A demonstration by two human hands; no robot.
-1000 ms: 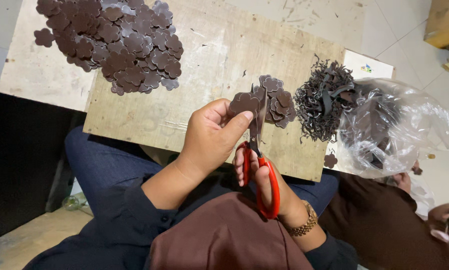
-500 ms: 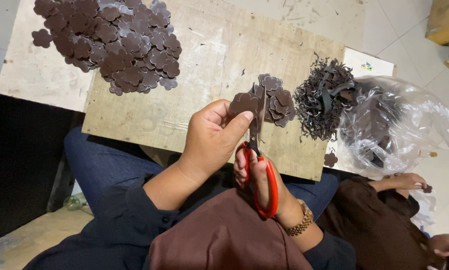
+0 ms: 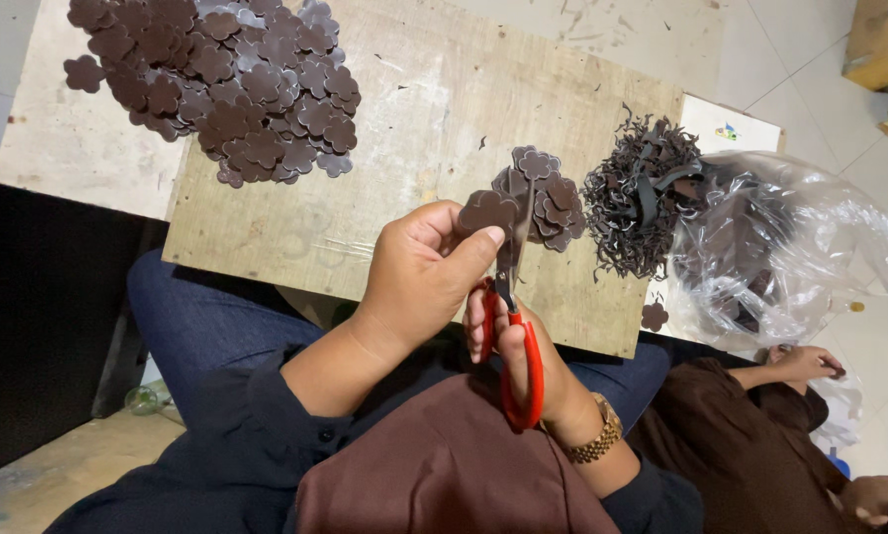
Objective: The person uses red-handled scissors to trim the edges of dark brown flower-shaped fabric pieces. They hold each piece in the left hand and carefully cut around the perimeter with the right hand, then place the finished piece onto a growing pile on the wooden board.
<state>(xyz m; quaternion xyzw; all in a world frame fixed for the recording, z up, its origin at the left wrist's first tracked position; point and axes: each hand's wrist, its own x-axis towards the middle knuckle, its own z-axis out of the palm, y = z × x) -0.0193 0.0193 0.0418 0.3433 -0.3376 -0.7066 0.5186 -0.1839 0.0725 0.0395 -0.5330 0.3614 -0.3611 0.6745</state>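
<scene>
From my head camera, my left hand (image 3: 419, 282) pinches a dark brown flower-shaped cutout (image 3: 485, 211) between thumb and fingers, just above the near edge of the pale wooden board (image 3: 414, 119). My right hand (image 3: 523, 361) grips the red-handled scissors (image 3: 511, 326), fingers through the loops, blades pointing up beside the cutout. On the board's far left lies a big heap of brown flower pieces (image 3: 226, 84); at its right edge, a tangle of dark trimmings (image 3: 642, 198) beside a clear plastic bag (image 3: 790, 247)

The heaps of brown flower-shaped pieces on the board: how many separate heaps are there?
2. The large heap lies at the board's far left corner. The small heap lies beside the tangle of dark trimmings, partly hidden behind the scissors.
</scene>
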